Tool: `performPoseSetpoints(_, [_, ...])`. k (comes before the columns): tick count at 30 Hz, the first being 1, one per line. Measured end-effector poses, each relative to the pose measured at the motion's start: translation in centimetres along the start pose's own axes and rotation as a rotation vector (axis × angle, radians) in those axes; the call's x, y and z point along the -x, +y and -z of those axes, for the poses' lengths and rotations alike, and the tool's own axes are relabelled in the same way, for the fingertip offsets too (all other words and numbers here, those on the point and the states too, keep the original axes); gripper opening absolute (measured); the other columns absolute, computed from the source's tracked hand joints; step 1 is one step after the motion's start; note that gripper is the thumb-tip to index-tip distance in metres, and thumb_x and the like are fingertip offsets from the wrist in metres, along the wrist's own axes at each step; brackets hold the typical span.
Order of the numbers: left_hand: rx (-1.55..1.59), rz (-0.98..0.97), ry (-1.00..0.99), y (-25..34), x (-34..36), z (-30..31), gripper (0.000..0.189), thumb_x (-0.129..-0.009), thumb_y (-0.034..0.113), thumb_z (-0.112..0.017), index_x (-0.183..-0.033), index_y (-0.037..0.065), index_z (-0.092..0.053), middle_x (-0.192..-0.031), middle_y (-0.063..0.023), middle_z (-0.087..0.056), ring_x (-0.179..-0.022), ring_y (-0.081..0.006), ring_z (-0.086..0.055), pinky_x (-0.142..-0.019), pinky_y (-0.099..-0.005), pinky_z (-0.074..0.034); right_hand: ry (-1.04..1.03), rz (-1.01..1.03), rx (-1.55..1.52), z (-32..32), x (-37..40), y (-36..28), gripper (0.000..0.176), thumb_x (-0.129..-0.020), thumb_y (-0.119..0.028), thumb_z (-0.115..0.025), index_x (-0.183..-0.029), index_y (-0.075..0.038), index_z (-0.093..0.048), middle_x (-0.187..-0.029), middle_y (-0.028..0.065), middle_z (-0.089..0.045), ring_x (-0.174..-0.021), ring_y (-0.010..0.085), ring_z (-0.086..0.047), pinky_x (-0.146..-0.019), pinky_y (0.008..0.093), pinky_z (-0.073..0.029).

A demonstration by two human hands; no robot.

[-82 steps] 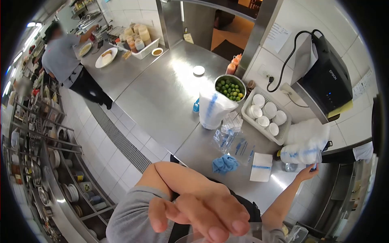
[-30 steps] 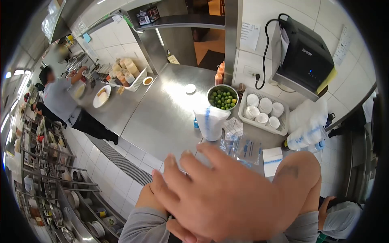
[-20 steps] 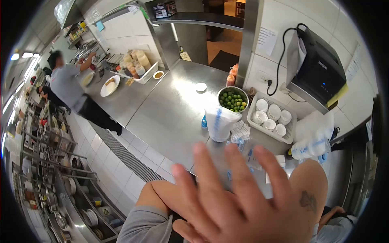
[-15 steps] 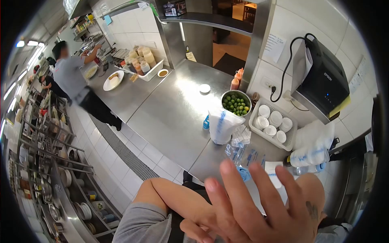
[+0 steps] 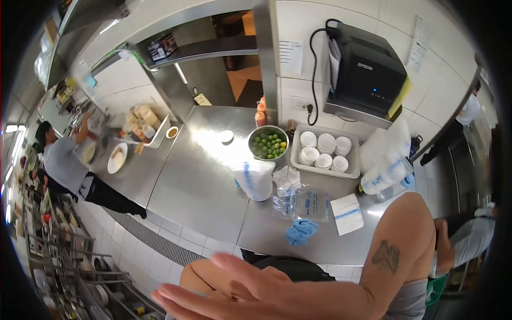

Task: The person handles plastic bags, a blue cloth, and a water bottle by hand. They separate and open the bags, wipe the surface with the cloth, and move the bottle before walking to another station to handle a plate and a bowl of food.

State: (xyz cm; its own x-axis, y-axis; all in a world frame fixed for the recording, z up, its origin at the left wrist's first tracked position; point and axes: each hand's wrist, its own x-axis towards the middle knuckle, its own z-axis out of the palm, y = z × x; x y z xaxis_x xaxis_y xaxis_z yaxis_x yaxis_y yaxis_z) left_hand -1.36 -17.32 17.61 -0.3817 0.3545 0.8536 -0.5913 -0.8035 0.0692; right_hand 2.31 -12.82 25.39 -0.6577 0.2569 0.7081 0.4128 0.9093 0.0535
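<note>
My right hand [image 5: 234, 293] reaches across the bottom of the view, close to the camera. Its fingers are stretched out toward the left, with the thumb raised apart and no object visible in it. Behind it, my left hand [image 5: 242, 289] is mostly covered by the right one, so its fingers cannot be made out. Both hands are held in front of my body, short of the steel counter [image 5: 186, 176]. Nearest to them on the counter is a crumpled blue cloth [image 5: 301, 232]. Beyond it lie clear printed plastic bags [image 5: 304, 204] and a folded white paper [image 5: 347, 214].
Limes fill a metal bowl [image 5: 268, 143] beside a white plastic bag [image 5: 256, 180]. A basket [image 5: 349, 173] holds stacked white cups under an Epson printer [image 5: 368, 74]. At left, a person [image 5: 66, 157] works near a plate [image 5: 117, 158] and a bottle basket [image 5: 160, 133]. Another person [image 5: 474, 234] stands at right.
My right hand has dropped from its raised, spread position and swung left over my left hand. The view has turned right, showing people on that side.
</note>
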Motion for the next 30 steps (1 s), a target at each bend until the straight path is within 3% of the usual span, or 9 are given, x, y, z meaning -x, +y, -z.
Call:
performPoseSetpoints(9, [0.144,0.199,0.01,1.2,1.9,4.8,0.091,-0.08,-0.006,-0.072,-0.153,0.018,-0.024,-0.114,-0.0199,-0.059,-0.11,-0.044,-0.06,-0.1,-0.0611,-0.045,0.186,-0.137,-0.115,3.7,3.3,9.8,0.024,-0.088,-0.015,-0.067,-0.106,0.001,-0.07,-0.101,0.0198,-0.07,-0.091,0.0295,-0.068,-0.08,0.0388,-0.054])
performPoseSetpoints(12, [0.235,0.423,-0.02,1.3,1.2,5.4,0.108,-0.065,-0.013,-0.081,-0.152,0.021,-0.028,-0.131,-0.0133,-0.048,-0.122,-0.0363,-0.055,-0.104,-0.0535,-0.047,0.054,-0.02,-0.569,5.2,7.2,8.6,0.018,-0.09,-0.011,-0.066,-0.105,-0.002,-0.07,-0.09,0.0225,-0.071,-0.084,0.032,-0.068,-0.078,0.039,-0.052])
performPoseSetpoints(14, [0.286,0.464,-0.047,1.2,1.2,5.6,0.113,-0.061,-0.016,-0.082,-0.152,0.022,-0.028,-0.136,-0.0127,-0.043,-0.127,-0.0367,-0.052,-0.105,-0.0524,-0.047,0.088,-0.02,-0.93,3.6,10.0,7.4,0.012,-0.091,-0.018,-0.069,-0.102,-0.012,-0.07,-0.094,0.0138,-0.07,-0.093,0.0289,-0.064,-0.083,0.0442,-0.05])
performPoseSetpoints(17, [0.348,0.505,-0.096,1.2,0.7,6.1,0.115,-0.059,-0.017,-0.081,-0.153,0.023,-0.028,-0.14,-0.0131,-0.04,-0.128,-0.0387,-0.051,-0.106,-0.0518,-0.047,0.209,-0.086,-0.904,3.5,11.5,5.2,0.011,-0.089,-0.023,-0.073,-0.099,-0.02,-0.071,-0.106,0.0053,-0.068,-0.108,0.0269,-0.057,-0.091,0.0493,-0.047])
performPoseSetpoints(21, [0.403,0.525,-0.129,0.8,0.9,5.7,0.114,-0.058,-0.017,-0.081,-0.152,0.023,-0.029,-0.141,-0.0132,-0.039,-0.125,-0.0391,-0.052,-0.102,-0.0512,-0.047,0.419,-0.162,-0.683,1.6,11.4,2.5,0.015,-0.079,-0.018,-0.079,-0.093,-0.022,-0.076,-0.112,0.0049,-0.067,-0.123,0.0411,-0.051,-0.1,0.0575,-0.044])
performPoseSetpoints(23, [0.419,0.533,-0.138,0.8,1.0,5.2,0.114,-0.058,-0.017,-0.081,-0.152,0.022,-0.03,-0.14,-0.0134,-0.04,-0.124,-0.0396,-0.052,-0.099,-0.0505,-0.047,0.358,-0.216,-0.584,2.1,11.3,2.0,0.017,-0.075,-0.016,-0.08,-0.091,-0.021,-0.078,-0.11,0.0042,-0.067,-0.124,0.0466,-0.05,-0.101,0.0578,-0.044])
performPoseSetpoints(27, [0.439,0.548,-0.152,0.9,1.1,4.8,0.114,-0.057,-0.017,-0.08,-0.152,0.021,-0.03,-0.138,-0.0138,-0.041,-0.12,-0.0406,-0.054,-0.092,-0.049,-0.047,0.136,-0.122,-0.575,3.1,10.5,3.7,0.018,-0.072,-0.015,-0.081,-0.089,-0.02,-0.078,-0.104,0.0015,-0.066,-0.114,0.0491,-0.058,-0.091,0.0545,-0.052])
performPoseSetpoints(29, [0.437,0.547,-0.154,1.0,1.2,4.7,0.113,-0.057,-0.017,-0.08,-0.152,0.02,-0.031,-0.137,-0.014,-0.041,-0.118,-0.041,-0.054,-0.088,-0.0483,-0.047,0.327,-0.22,-0.386,1.4,10.4,2.2,0.015,-0.073,-0.014,-0.08,-0.087,-0.02,-0.078,-0.1,0.0003,-0.065,-0.106,0.0455,-0.063,-0.083,0.0534,-0.055])
performPoseSetpoints(30, [0.436,0.544,-0.155,1.1,1.2,4.7,0.113,-0.057,-0.017,-0.08,-0.152,0.02,-0.031,-0.136,-0.0141,-0.042,-0.117,-0.0413,-0.055,-0.086,-0.048,-0.047,0.516,-0.385,-0.176,-1.4,10.3,-0.8,0.014,-0.074,-0.013,-0.079,-0.086,-0.02,-0.077,-0.097,-0.0002,-0.064,-0.101,0.043,-0.065,-0.079,0.0531,-0.055])
